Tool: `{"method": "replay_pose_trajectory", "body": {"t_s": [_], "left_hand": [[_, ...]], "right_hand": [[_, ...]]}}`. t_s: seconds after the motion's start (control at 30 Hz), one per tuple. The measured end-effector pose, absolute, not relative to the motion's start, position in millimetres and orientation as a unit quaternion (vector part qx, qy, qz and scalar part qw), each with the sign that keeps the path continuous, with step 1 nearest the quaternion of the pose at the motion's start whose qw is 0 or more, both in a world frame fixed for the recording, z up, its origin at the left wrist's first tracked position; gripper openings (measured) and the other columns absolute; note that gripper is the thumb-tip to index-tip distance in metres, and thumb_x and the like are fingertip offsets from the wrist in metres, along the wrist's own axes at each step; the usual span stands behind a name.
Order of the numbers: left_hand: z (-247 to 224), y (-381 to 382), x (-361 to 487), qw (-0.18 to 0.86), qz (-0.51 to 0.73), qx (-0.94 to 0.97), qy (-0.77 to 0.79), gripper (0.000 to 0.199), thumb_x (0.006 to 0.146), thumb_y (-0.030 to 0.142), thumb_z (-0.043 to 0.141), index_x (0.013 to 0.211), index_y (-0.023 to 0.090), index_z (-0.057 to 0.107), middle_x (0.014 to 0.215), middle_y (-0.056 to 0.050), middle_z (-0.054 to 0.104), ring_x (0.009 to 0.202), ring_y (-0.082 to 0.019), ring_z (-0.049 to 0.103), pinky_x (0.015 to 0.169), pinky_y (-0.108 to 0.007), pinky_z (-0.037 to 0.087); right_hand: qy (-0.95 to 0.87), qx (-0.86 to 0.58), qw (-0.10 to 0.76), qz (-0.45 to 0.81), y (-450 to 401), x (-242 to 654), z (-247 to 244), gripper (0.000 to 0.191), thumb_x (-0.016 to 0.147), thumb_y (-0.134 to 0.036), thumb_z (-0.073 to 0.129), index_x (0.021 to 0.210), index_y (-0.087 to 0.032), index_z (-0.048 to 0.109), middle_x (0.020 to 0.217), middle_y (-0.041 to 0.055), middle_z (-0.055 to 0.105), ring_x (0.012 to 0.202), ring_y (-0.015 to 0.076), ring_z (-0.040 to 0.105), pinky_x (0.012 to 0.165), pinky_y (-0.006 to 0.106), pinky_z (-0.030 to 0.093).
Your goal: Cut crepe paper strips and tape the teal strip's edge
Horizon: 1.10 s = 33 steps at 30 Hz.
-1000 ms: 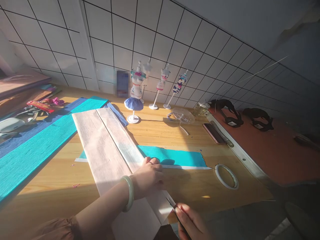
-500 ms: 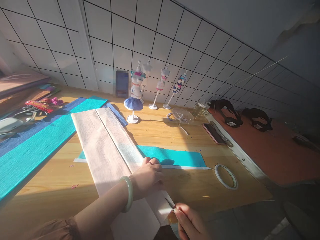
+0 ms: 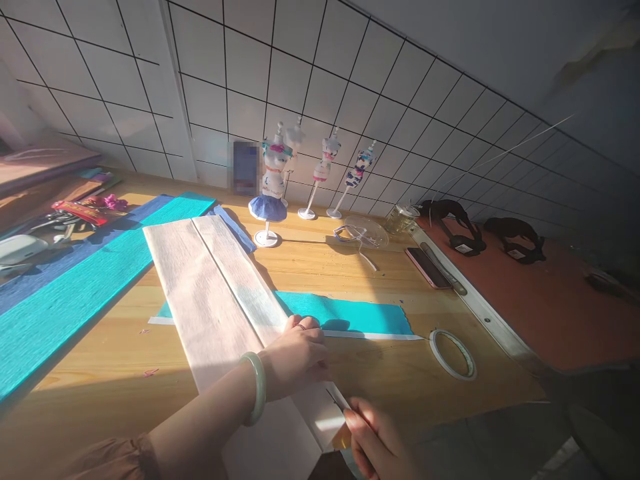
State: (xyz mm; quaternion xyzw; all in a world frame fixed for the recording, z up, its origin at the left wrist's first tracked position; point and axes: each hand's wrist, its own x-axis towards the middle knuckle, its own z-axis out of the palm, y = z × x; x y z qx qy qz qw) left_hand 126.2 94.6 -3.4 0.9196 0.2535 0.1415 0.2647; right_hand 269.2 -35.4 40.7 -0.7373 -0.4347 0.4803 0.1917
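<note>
Pale pinkish crepe paper (image 3: 195, 287), folded with a lengthwise slit or fold line, runs diagonally across the wooden table towards me. My left hand (image 3: 297, 350), with a jade bangle at the wrist, is closed on its right edge, fingers curled and partly hidden. Near the paper's lower right corner, my right hand (image 3: 373, 437) grips a pair of scissors (image 3: 336, 398); only the dark, narrow blades show, against the paper edge. Beneath the pale paper lies a turquoise crepe strip (image 3: 350, 313) with a white band along its near edge.
Turquoise (image 3: 100, 287) and blue crepe lengths lie at left. Small dress forms stand behind, one in a blue skirt (image 3: 267, 208). A tape roll (image 3: 453, 353), phone (image 3: 427, 267), glass jar (image 3: 401, 219) and black head straps (image 3: 453, 230) are to the right.
My right hand and the scissors have shifted slightly up and left along the paper edge. My left hand stays in place.
</note>
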Motion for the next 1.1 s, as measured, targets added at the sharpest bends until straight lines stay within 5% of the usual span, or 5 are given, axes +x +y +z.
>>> {"method": "replay_pose_trajectory", "body": {"t_s": [0.2,0.7,1.1], "left_hand": [[-7.5,94.6,126.8,0.263,0.153,0.919,0.249,0.028,0.076,0.043,0.060,0.062,0.020,0.057,0.074,0.002,0.053,0.092,-0.019,0.041,0.080,-0.036,0.027],[10.6,97.3,110.9,0.233,0.156,0.923,0.265,0.021,0.084,0.032,0.045,0.074,0.021,0.061,0.076,-0.002,0.053,0.090,-0.021,0.041,0.082,-0.040,0.028],[9.2,96.8,115.3,0.246,0.140,0.923,0.261,0.024,0.080,0.029,0.051,0.060,0.017,0.049,0.079,-0.001,0.050,0.089,-0.021,0.040,0.083,-0.040,0.027]], "right_hand": [[-0.444,-0.733,0.166,0.487,-29.5,265.4,45.1,0.029,0.080,-0.045,0.040,0.063,-0.022,0.042,0.041,-0.0073,0.029,0.041,0.0091,0.030,0.039,0.017,0.025],[-0.447,-0.700,0.208,0.516,-35.4,275.5,17.2,0.031,0.082,-0.048,0.038,0.069,-0.021,0.045,0.041,-0.0082,0.028,0.043,0.0089,0.031,0.044,0.019,0.025],[-0.487,-0.680,0.185,0.516,-31.0,275.1,22.9,0.033,0.083,-0.051,0.036,0.069,-0.022,0.042,0.041,-0.0089,0.024,0.040,0.0084,0.024,0.040,0.021,0.019]]}}
